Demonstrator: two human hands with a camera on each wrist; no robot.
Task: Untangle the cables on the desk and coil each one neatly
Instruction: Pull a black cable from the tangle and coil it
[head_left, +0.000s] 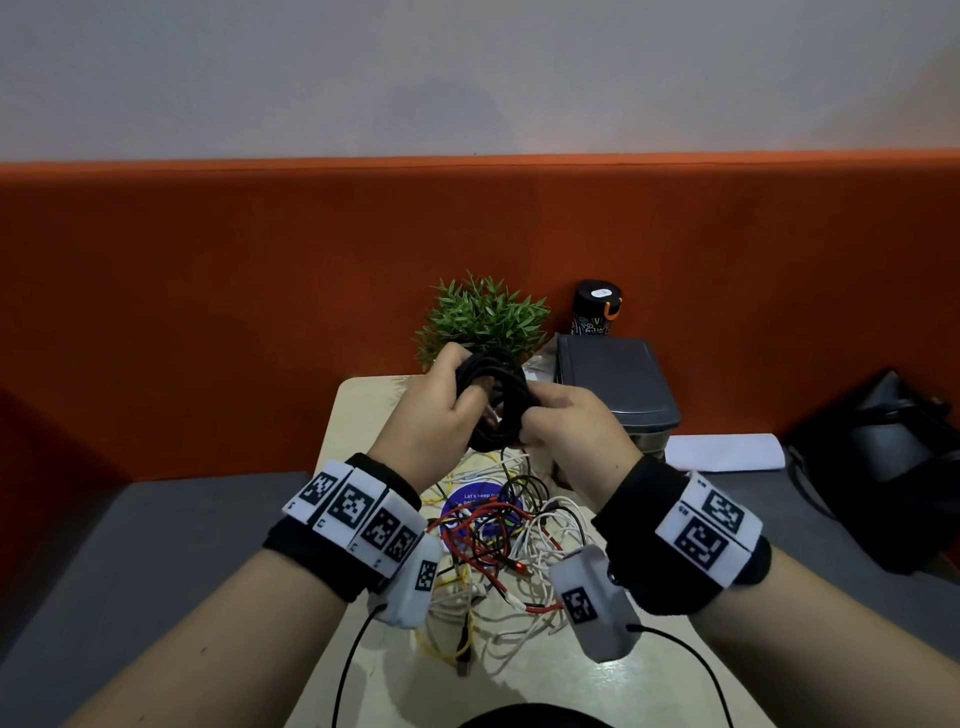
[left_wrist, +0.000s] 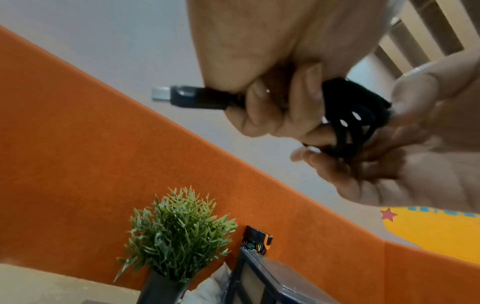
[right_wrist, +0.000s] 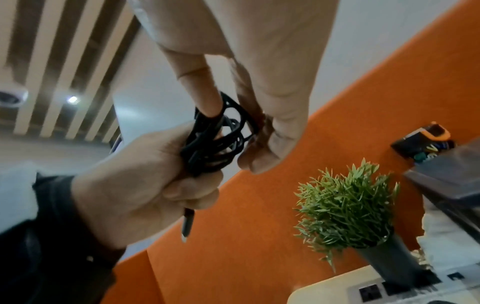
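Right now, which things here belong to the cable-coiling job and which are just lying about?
Job: black cable coil, gripped by left hand and right hand; tangled cables on desk.
Lying about: plant, bottle, grey box, black bag.

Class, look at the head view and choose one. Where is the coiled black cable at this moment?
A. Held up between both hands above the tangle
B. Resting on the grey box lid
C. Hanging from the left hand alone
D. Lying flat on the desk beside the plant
A: the black cable is gripped by the left hand and the right hand, raised above the tangle on the desk.
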